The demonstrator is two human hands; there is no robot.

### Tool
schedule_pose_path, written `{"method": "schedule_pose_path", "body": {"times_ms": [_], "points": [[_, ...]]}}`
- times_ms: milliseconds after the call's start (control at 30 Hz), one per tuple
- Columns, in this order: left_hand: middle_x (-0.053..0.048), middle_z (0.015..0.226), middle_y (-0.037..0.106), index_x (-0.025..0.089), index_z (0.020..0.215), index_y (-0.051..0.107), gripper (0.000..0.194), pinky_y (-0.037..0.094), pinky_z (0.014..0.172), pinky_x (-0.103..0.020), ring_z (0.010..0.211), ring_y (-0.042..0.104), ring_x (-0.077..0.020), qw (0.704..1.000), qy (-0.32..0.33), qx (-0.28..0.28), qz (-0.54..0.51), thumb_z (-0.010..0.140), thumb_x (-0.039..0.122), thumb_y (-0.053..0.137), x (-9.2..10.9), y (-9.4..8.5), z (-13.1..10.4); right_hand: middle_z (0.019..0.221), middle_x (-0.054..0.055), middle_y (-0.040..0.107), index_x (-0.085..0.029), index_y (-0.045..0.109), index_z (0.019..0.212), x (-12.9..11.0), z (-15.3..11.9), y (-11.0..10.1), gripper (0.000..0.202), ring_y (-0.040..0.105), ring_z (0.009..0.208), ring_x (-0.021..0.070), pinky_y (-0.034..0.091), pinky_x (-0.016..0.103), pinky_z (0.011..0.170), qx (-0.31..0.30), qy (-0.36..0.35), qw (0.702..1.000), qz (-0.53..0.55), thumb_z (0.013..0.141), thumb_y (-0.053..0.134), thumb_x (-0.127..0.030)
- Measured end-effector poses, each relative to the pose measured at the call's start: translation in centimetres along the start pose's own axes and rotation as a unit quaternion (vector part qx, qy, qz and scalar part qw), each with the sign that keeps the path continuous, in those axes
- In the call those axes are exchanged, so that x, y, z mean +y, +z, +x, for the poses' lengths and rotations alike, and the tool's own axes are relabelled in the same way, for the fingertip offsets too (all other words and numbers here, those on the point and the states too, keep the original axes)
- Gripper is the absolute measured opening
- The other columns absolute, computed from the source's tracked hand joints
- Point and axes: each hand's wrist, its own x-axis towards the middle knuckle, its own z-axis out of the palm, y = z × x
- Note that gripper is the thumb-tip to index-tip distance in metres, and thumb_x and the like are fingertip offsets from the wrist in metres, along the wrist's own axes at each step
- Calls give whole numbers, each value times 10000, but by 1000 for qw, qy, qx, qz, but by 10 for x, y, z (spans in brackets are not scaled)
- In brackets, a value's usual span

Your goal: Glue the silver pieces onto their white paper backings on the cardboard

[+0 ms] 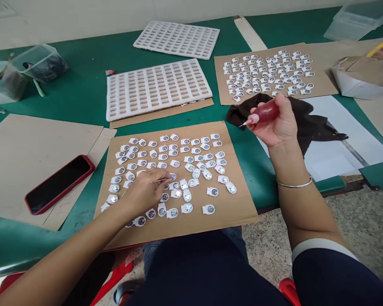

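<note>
Dozens of tabbed discs (208, 209) lie on the near cardboard (236, 216); over its middle, the left hand (145, 189) pinches tweezers (159, 180) at one disc; off its right edge, the right hand's (282, 123) fingers curl round a red bottle (266, 111), near a dark cloth (309, 123).

Fairly bright, even light here, its source out of view, and shadows stay faint and soft. Small glints pop off the discs (212, 192) and bracelet (295, 185); a pale sheen runs along the table (76, 102) at lower left. The middle looks reasonably clear, the outer edges stretched and softer, the upper-right tub (359, 21) hazy.
</note>
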Motion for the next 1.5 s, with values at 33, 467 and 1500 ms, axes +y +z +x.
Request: {"method": "schedule_pose_path", "body": {"times_ms": [33, 467, 1500], "points": [[-22, 766, 728, 239, 768, 670, 191, 562, 709, -327, 719, 683, -195, 1000, -4, -6, 4, 872, 317, 529, 1, -2, -1, 717, -51, 659, -363, 555, 775, 0, 0, 0, 352, 646, 655, 199, 503, 403, 488, -4, -16, 1000, 8, 580, 810, -509], [-35, 861, 753, 220, 910, 701, 248, 565, 680, -334, 768, 701, -219, 991, -123, 47, -36, 863, 421, 563, -10, 2, 17, 719, -33, 626, -315, 541, 799, 3, 0, 3, 378, 612, 608, 155, 502, 340, 506, -5, -66, 997, 34, 586, 816, -463], [-36, 879, 753, 218, 817, 685, 204, 582, 690, -334, 734, 698, -205, 995, -87, 38, -8, 855, 363, 545, -10, 6, 29, 702, -43, 631, -321, 523, 720, -2, -4, 4, 345, 651, 716, 204, 518, 375, 489, -13, -69, 997, 23, 611, 813, -472]]}}
